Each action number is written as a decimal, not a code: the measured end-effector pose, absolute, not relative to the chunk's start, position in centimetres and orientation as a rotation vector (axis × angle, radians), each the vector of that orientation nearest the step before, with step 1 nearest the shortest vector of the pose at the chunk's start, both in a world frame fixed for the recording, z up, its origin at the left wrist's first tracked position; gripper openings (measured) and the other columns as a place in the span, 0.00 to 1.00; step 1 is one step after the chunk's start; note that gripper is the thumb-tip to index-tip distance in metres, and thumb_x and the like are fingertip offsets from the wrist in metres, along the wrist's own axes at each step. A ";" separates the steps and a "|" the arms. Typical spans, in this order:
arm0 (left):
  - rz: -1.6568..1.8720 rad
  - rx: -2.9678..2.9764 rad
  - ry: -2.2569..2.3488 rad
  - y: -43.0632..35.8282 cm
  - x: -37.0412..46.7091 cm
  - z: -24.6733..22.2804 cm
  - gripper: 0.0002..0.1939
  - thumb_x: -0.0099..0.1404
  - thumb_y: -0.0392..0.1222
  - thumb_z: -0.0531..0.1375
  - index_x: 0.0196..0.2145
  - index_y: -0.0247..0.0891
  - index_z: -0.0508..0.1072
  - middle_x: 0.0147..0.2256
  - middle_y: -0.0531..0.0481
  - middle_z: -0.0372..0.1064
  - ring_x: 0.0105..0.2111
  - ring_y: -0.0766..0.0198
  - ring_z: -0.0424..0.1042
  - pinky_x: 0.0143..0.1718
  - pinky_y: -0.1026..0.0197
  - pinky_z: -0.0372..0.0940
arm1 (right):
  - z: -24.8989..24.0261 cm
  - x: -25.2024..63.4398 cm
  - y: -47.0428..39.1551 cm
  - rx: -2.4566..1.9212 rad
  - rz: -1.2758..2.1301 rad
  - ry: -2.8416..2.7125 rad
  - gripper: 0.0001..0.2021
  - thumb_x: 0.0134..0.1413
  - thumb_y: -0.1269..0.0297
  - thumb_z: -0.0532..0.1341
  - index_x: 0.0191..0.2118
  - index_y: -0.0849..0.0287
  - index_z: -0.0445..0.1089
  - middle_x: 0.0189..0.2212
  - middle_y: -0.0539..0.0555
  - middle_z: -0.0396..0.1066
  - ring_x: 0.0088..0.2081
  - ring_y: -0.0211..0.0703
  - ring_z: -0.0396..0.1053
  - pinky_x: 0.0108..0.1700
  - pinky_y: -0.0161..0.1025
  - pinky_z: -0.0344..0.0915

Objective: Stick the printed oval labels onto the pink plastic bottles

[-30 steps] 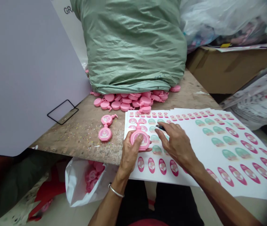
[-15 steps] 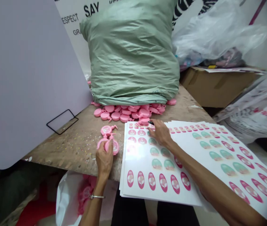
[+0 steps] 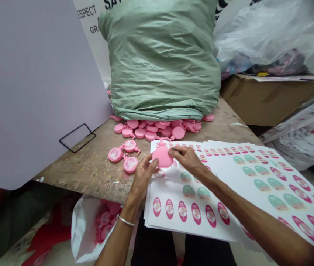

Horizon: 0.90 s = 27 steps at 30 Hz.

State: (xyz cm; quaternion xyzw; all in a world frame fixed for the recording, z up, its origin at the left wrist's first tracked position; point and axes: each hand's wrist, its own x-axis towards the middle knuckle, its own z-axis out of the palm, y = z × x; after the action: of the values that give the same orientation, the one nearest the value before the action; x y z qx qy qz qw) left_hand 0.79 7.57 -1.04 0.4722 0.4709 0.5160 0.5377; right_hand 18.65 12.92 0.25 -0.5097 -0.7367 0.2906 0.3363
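Note:
My left hand [image 3: 143,173] is closed on the lower left edge of a pink toy pump bottle [image 3: 162,157], round and flat, with its plain face up and its pump pointing away from me. My right hand [image 3: 188,159] is at that bottle's right edge, fingers pinched round a small dark thin tool [image 3: 173,148], mostly hidden. Under both hands lies a stack of sticker sheets [image 3: 170,184] printed with pink and green labels. Left of the sheets rest three labelled pump bottles [image 3: 130,164]. A pile of plain pink bottles [image 3: 152,128] lies beyond.
A large green sack [image 3: 162,66] stands behind the pile. A pale panel [image 3: 35,92] with a black wire frame [image 3: 78,138] blocks the left. Below the table edge hangs a white bag [image 3: 83,225] with pink bottles inside. A cardboard box [image 3: 273,99] stands at right.
My left hand has let go of the labelled bottles, now lying on the table, and moved right onto a plain bottle. That bottle has come nearer over the sheets, with my right hand beside it.

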 end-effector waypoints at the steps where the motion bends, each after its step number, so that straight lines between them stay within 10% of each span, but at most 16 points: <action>1: 1.164 0.981 0.979 7.5 1.3 -1.1 0.20 0.63 0.51 0.59 0.47 0.35 0.71 0.44 0.41 0.72 0.40 0.58 0.73 0.37 0.59 0.70 | 0.2 18.2 11.8 -1.277 0.943 -1.877 0.19 0.58 0.50 0.52 0.31 0.60 0.70 0.24 0.50 0.67 0.26 0.39 0.63 0.28 0.36 0.57; 9: 1.241 0.654 1.045 6.5 -0.1 -2.4 0.19 0.57 0.47 0.65 0.41 0.31 0.70 0.34 0.42 0.75 0.32 0.59 0.76 0.32 0.61 0.73 | -3.8 17.9 8.2 -1.684 0.509 -1.904 0.09 0.62 0.60 0.50 0.38 0.56 0.64 0.30 0.53 0.72 0.30 0.43 0.65 0.35 0.40 0.56; 16: 1.103 0.678 1.060 5.0 -0.1 -3.0 0.21 0.59 0.49 0.63 0.46 0.31 0.70 0.45 0.37 0.71 0.32 0.55 0.78 0.27 0.60 0.74 | -6.3 17.0 7.7 -1.543 0.016 -2.110 0.09 0.62 0.65 0.52 0.32 0.59 0.65 0.29 0.55 0.70 0.34 0.45 0.63 0.36 0.40 0.51; 27: 1.146 0.606 0.995 4.6 -0.1 -3.7 0.22 0.59 0.48 0.63 0.48 0.34 0.70 0.53 0.38 0.66 0.35 0.57 0.77 0.31 0.61 0.75 | -5.9 17.2 7.9 -1.548 0.292 -2.063 0.07 0.58 0.63 0.55 0.29 0.56 0.61 0.27 0.52 0.69 0.31 0.44 0.62 0.35 0.39 0.53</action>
State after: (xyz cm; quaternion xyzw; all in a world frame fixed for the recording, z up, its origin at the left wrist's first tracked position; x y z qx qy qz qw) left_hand -0.08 4.58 -3.74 0.2706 0.4439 0.5112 0.6844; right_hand 17.23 7.92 -5.87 -0.5744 -0.7653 0.1085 0.2696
